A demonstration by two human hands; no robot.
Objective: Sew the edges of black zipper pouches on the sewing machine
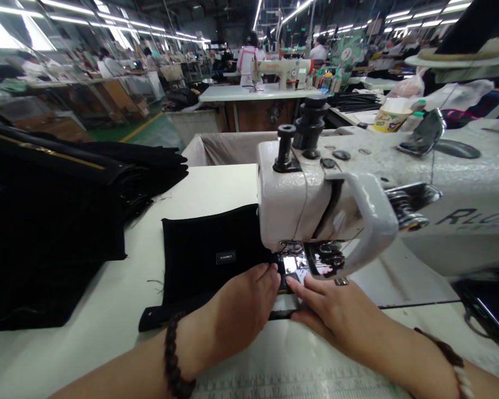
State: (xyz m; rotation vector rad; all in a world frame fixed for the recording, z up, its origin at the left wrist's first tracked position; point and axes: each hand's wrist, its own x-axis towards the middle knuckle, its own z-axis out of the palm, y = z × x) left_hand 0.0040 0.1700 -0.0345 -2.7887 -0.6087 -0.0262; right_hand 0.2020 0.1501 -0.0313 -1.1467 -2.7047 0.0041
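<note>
A black fabric panel (199,238) with a small label (225,257) lies on the white table, its right end under the head of a sewing machine (283,194). My left hand (245,302) rests flat on the panel just left of the presser foot area, fingers stretched out together. On the other side, my right hand (332,310) has its index fingertip pressed on a dark strip with a gold-coloured zipper edge (282,291). Its thumb is apart from the index, near the strip's lower edge. The needle is hidden behind the machine parts.
A stack of black fabric pieces (54,233) with a zipper covers the table's left side. A ruler scale (283,382) runs along the front edge. At right lies a dark shiny object (490,310). Another sewing machine (283,72) and several people are farther back.
</note>
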